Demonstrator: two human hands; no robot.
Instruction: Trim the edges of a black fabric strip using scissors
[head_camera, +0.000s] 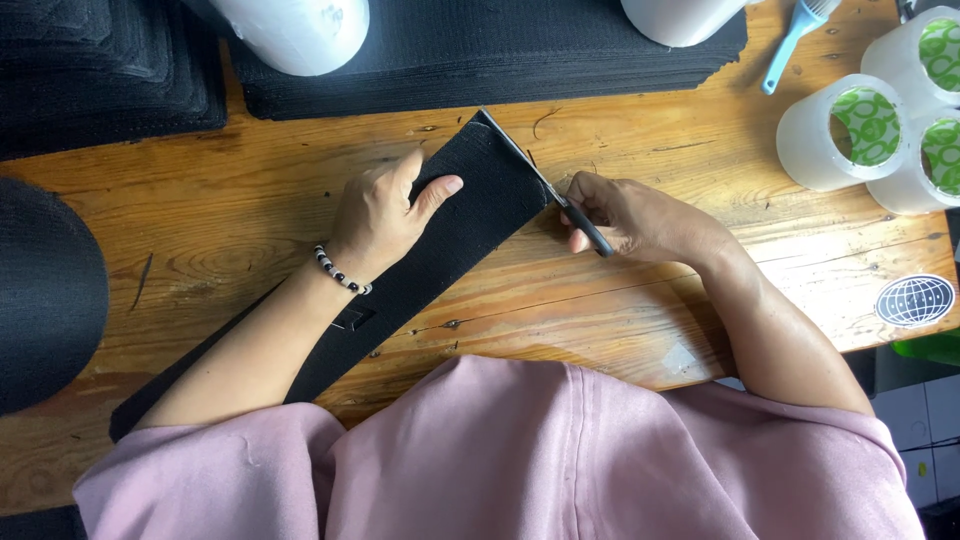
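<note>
Left hand (385, 215) is down flat on the black strip (470, 215), palm pressing, fingers spread loosely, thumb stretched toward three o'clock across the fabric; it pins the strip rather than pinching it. A beaded bracelet (338, 270) sits on that wrist.

Right hand (625, 215) is at three o'clock of the strip's end, its grip closed around the black handle of a knife (560, 200). The slim blade runs up toward eleven o'clock, lying right along the strip's short cut edge and touching it.

The strip itself lies diagonally on the wooden tabletop (230, 220), its top end near centre, the rest running down toward seven o'clock under the left forearm and past the pink sleeve (250, 470).

At twelve o'clock, a stack of black sheets (480, 50) with two white rolls (300, 30) resting on it. Another black pile (100, 70) at ten o'clock, and a dark rounded shape (45, 290) at nine o'clock.

Out at two o'clock, three tape rolls (850, 135) with green cores cluster together, well apart from the hands, and a blue brush (795, 35) lies just beside them. A round sticker (914, 300) sits on the tabletop at three o'clock.
</note>
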